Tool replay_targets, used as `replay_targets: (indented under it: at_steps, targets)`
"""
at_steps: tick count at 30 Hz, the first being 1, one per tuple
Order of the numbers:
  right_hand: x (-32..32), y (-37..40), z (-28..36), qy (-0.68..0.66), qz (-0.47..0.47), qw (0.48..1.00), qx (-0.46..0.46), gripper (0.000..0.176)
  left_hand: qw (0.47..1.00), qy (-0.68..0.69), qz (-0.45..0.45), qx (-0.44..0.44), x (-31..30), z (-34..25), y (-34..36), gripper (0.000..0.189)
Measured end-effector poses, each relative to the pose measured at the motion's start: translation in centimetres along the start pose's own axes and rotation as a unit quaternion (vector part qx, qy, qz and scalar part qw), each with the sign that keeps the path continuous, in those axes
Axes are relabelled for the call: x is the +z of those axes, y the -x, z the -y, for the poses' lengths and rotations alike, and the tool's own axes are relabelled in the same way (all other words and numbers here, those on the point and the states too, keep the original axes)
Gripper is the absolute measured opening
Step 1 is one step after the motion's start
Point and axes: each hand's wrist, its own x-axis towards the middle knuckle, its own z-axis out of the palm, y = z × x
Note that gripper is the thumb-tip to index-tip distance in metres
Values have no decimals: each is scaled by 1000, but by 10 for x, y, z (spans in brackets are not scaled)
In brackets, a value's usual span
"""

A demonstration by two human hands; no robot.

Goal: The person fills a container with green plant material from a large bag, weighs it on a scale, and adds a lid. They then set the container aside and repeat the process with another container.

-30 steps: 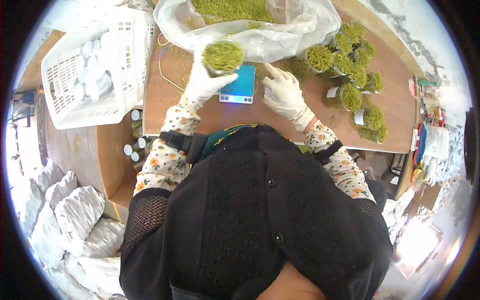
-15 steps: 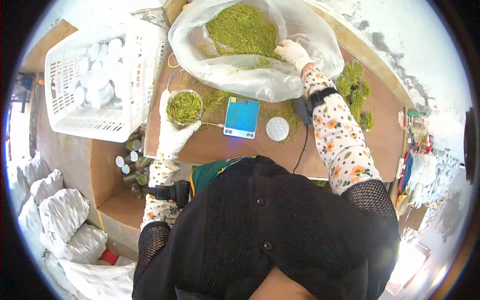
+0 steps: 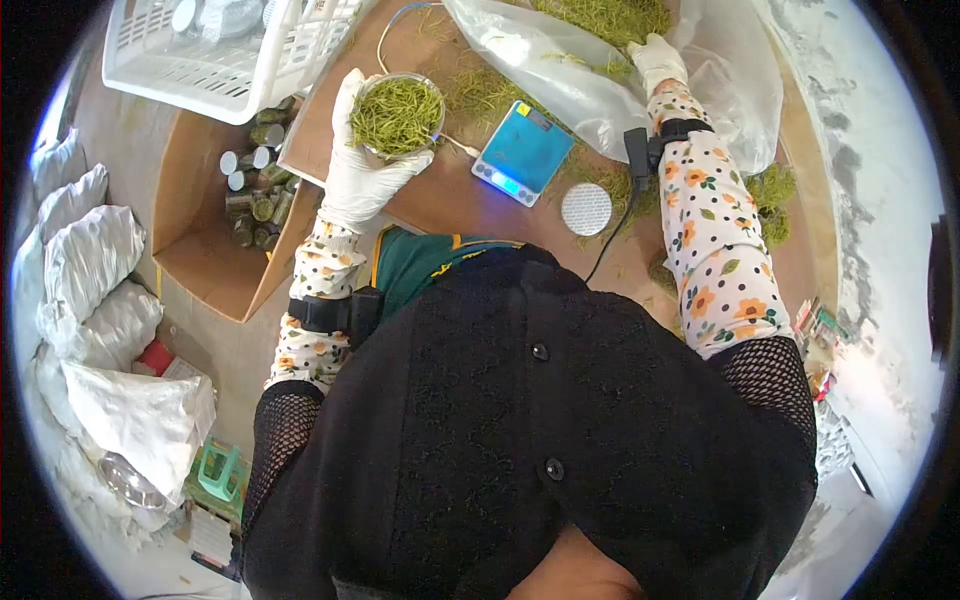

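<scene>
My left hand (image 3: 358, 185), in a white glove, is wrapped round a clear round jar (image 3: 440, 112) heaped with thin, dry green strands (image 3: 393, 115). At the edge of a larger pile of the same strands (image 3: 615, 18) is my gloved right hand (image 3: 658, 62), its fingers curled together. What those fingertips hold, if anything, is hidden. The pile lies in a large clear plastic bag (image 3: 560, 75). Between my hands a blue-topped digital scale (image 3: 525, 150) is on the brown table, its display lit. A round white patterned disc (image 3: 587, 209) lies right of the scale.
A white plastic basket (image 3: 190, 85) with pale round containers stands at the upper left. Below it, a cardboard box (image 3: 215, 270) holds several filled jars (image 3: 263, 208). More green clumps (image 3: 772, 205) sit at the right. A black cable (image 3: 618, 225) crosses the table's front edge.
The view has turned and shifted, so the table appears higher and tilted. My left hand still holds the filled jar; my right hand remains at the pile's edge.
</scene>
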Motion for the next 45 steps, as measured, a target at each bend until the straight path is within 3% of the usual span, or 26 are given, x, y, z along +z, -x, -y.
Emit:
replay_targets:
  at_steps: [4, 5, 9, 12, 15, 17, 21, 24, 28, 32, 39, 42, 45]
  targets:
    - [-3, -4, -23, -15, -13, 1000, -21, 50, 999, 42, 13, -30, 9, -13, 4, 115]
    - [2, -9, -29, 26, -88, 994, -65, 47, 1000, 23, 13, -13, 10, -14, 4, 115]
    - [-8, -14, -36, -8, -126, 986, -105, 46, 1000, -10, 14, 26, 14, -19, 3, 116]
    - [-30, -5, -31, -101, -57, 992, -41, 49, 999, 11, 18, 33, 18, -21, 4, 117]
    - [-35, -2, -31, -68, -116, 989, -64, 46, 999, 29, 32, 25, 22, -21, 3, 117]
    - [-40, 7, -34, -171, -101, 978, -57, 46, 998, 28, 52, 32, 28, -19, -2, 117]
    - [-48, 22, -42, -346, -112, 929, -60, 34, 987, 111, 115, 36, 53, -27, -10, 117]
    - [-50, 34, -44, -518, -121, 843, -81, 23, 974, 165, 146, 47, 70, -14, -17, 120]
    - [-72, 63, -43, -566, -134, 808, -96, 16, 963, 157, 214, 45, 101, -3, -17, 121]
    - [-86, 97, -38, -595, -144, 783, -112, 16, 963, 34, 261, 57, 115, 24, -16, 122]
    - [-92, 107, -41, -627, -106, 762, -122, 20, 952, 100, 288, 15, 119, 29, -20, 130]
    - [-74, 84, -43, -689, -110, 710, -95, 23, 952, 59, 287, 84, 113, 34, -25, 131]
    - [-100, 135, -21, -716, -85, 685, -103, 16, 947, -40, 281, 148, 96, 22, -32, 133]
